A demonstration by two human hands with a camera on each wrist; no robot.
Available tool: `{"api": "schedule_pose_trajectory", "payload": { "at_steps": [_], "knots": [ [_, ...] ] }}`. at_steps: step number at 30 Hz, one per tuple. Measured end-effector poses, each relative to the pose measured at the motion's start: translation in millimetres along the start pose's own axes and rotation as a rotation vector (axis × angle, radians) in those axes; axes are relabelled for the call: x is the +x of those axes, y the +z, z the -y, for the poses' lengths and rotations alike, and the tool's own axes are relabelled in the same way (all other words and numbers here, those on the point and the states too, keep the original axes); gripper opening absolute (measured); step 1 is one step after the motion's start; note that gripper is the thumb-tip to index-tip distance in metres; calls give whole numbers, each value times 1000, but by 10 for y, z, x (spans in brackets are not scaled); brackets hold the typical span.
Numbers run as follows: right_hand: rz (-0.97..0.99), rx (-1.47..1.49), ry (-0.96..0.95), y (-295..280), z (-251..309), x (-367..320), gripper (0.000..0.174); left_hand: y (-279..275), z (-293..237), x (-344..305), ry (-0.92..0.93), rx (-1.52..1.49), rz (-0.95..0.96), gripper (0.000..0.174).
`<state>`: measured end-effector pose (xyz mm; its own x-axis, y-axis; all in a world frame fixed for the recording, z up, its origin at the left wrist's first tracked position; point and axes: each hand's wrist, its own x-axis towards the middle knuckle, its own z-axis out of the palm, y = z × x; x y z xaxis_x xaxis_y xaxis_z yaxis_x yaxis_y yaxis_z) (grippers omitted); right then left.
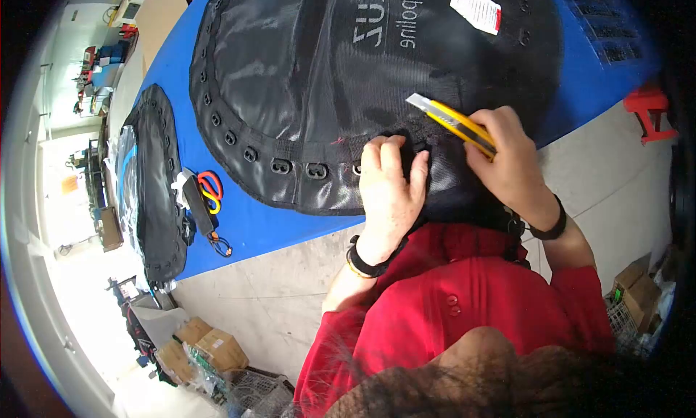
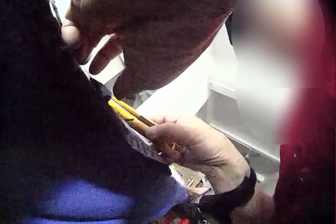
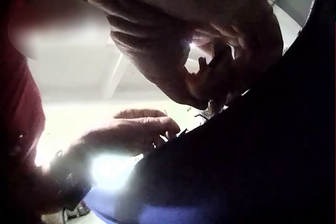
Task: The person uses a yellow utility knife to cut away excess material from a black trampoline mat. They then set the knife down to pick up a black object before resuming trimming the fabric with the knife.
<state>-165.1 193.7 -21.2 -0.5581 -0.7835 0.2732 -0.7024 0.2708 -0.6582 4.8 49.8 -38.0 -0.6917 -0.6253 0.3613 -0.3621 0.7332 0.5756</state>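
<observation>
A round black trampoline mat [image 1: 312, 84] with printed lettering lies on a blue-covered table [image 1: 250, 218]. My left hand [image 1: 391, 182] rests on the mat's near edge, fingertips and spread thumb touching the black webbing beside the metal-looking rings [image 1: 317, 171]. My right hand [image 1: 511, 164] grips a yellow utility knife [image 1: 453, 122], its blade angled up and left over the mat, just beyond the left fingertips. The left wrist view shows the yellow knife [image 2: 131, 115] close to the left hand [image 2: 142, 24]. Dark shadow covers much of the right hand [image 3: 210, 40] in the right wrist view.
Scissors [image 1: 211, 189] with red and yellow handles lie on the table beside a black tool [image 1: 196, 200]. Another folded black mat [image 1: 154, 186] in plastic lies at the left. A red stool [image 1: 649, 112] stands to the right, and cardboard boxes [image 1: 217, 348] sit on the floor.
</observation>
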Motion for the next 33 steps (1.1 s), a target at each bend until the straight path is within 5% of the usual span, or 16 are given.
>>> {"api": "schedule_pose_trajectory", "payload": {
  "at_steps": [7, 16, 33],
  "knots": [
    [99, 256, 198, -143, -91, -135, 41, 121, -67, 48, 0, 54, 30, 28],
    [24, 236, 107, -89, -144, -219, 40, 163, 11, 54, 2, 8, 7, 15],
    [83, 283, 152, -227, -212, -300, 37, 201, -169, 391, -62, 68, 132, 28]
  ]
}}
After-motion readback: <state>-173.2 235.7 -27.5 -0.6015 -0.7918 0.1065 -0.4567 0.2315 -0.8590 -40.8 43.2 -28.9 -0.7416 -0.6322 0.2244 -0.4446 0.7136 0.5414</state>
